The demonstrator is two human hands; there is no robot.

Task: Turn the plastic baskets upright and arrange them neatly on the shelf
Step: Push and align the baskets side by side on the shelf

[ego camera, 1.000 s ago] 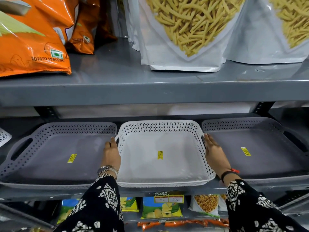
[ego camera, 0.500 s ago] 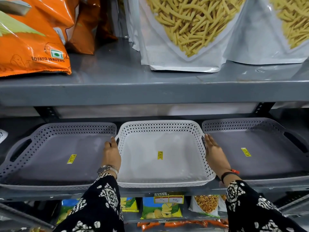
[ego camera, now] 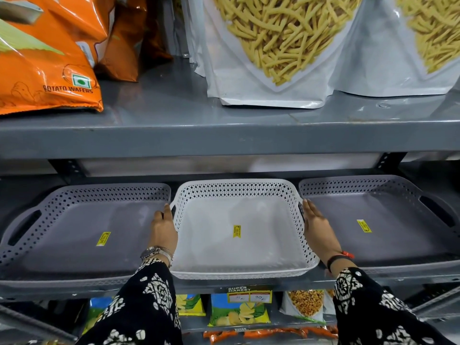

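Observation:
Three shallow perforated baskets stand upright side by side on the grey middle shelf: a grey basket at left, a white basket in the centre, and another grey basket at right. Each has a yellow price sticker inside. My left hand is at the white basket's left wall, with the thumb by the handle slot and the fingers curled down over the rim. My right hand lies flat against its right wall, fingers straight.
The upper shelf overhangs the baskets and carries orange wafer bags and white snack pouches. Below the middle shelf hang small snack packets and a price tag.

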